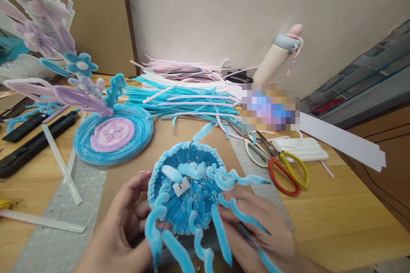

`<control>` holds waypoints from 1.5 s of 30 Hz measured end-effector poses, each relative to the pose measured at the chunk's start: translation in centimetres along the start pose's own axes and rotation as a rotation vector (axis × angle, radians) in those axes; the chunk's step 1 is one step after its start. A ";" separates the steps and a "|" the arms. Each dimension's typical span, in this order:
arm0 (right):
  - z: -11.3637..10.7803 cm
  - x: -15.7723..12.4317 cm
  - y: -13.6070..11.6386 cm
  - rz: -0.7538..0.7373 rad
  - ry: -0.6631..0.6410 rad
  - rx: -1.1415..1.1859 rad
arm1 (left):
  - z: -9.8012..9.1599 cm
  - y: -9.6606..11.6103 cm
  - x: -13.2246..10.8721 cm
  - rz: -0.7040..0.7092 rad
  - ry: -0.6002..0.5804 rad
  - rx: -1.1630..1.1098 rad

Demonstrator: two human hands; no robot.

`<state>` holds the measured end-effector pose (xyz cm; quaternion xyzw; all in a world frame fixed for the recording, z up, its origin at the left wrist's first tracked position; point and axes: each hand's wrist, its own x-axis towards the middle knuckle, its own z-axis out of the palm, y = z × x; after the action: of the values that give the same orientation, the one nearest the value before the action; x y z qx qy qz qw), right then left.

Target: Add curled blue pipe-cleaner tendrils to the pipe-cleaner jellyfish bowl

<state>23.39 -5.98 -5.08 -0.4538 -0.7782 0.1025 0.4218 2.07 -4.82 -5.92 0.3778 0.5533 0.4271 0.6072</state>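
Around the blue fuzzy dome (pixel 205 194) spreads our table (pixel 339 204), with blue stems (pixel 188 98) beyond the dome, likely placed within reach. Left of the dome, a coiled disc (pixel 112 134) lies flat. Our left hand (pixel 124 222) grips the dome's left rim, seemingly to turn its hollow towards us; our right hand (pixel 265 226) curls at its right edge, but we cannot tell what that grip closes on.

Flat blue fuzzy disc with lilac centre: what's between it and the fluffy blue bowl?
In the head view, flat brown sheet, beyond the left hand.
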 end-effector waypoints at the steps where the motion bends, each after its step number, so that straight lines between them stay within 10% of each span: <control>1: 0.0 0.0 0.0 -0.012 -0.018 0.006 | 0.1 0.0 0.0 0.006 0.003 0.001; 15: 0.5 -0.5 -1.0 0.428 0.114 0.251 | -0.1 -1.0 0.1 0.054 0.021 0.080; 37: 0.8 1.2 -1.4 0.239 0.248 0.326 | -1.7 -0.7 1.1 0.053 -0.132 0.036; 45: 0.9 1.7 -1.5 0.169 0.182 0.252 | -5.3 -0.6 -1.3 0.158 0.029 0.358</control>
<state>21.42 -5.29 -3.88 -0.4686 -0.6768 0.1927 0.5340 -3.13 -6.32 -6.56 0.5158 0.5978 0.3736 0.4869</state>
